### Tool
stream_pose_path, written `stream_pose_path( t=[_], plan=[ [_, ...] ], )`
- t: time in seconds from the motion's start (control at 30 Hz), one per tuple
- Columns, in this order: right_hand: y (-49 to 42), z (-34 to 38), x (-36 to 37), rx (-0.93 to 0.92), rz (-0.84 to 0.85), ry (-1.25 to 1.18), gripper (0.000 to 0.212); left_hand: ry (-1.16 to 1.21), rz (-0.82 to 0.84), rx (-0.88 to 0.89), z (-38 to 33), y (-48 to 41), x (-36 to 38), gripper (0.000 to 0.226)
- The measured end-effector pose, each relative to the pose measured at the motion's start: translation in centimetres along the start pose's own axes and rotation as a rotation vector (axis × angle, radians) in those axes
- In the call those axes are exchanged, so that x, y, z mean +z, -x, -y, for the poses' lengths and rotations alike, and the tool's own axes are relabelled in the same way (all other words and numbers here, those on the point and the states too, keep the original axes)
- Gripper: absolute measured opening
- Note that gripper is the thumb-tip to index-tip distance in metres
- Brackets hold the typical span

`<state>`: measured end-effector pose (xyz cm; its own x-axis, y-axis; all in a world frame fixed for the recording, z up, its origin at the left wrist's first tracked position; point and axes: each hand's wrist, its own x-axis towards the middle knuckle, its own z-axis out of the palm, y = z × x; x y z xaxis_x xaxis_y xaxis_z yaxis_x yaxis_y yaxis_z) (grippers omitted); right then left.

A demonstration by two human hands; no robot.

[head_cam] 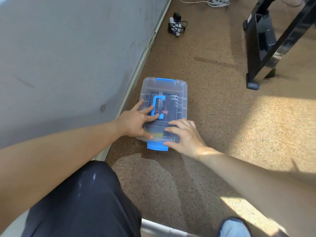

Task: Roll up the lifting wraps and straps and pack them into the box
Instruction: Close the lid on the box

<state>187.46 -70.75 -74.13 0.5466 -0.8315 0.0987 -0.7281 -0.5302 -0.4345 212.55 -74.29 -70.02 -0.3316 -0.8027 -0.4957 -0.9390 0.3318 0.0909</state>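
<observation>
A clear plastic box with a lid, blue latches and a blue handle sits on the speckled brown floor beside the wall. Dark rolled wraps and a yellow item show dimly through the lid. My left hand lies flat on the lid's left side, fingers spread, fingertips touching the handle. My right hand rests on the near right corner of the lid, fingers spread, with the thumb by the near blue latch. The far latch lies down against the lid.
A grey wall with a pale skirting runs along the left. A black power adapter with cables lies on the floor farther off. Black metal frame legs stand at the upper right. My dark trouser leg fills the lower left.
</observation>
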Motion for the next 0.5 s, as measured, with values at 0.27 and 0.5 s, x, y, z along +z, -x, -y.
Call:
stream_pose_path(
  t=[0.27,0.5],
  plan=[
    [2.3,0.7,3.9,-0.058,-0.007,0.226,0.085,0.025,0.015,-0.01,0.0,0.0,0.1,0.098],
    [2.0,-0.2,4.7,-0.121,-0.312,0.11,0.04,0.083,0.053,0.003,0.1,-0.3,0.1,0.095]
  ],
)
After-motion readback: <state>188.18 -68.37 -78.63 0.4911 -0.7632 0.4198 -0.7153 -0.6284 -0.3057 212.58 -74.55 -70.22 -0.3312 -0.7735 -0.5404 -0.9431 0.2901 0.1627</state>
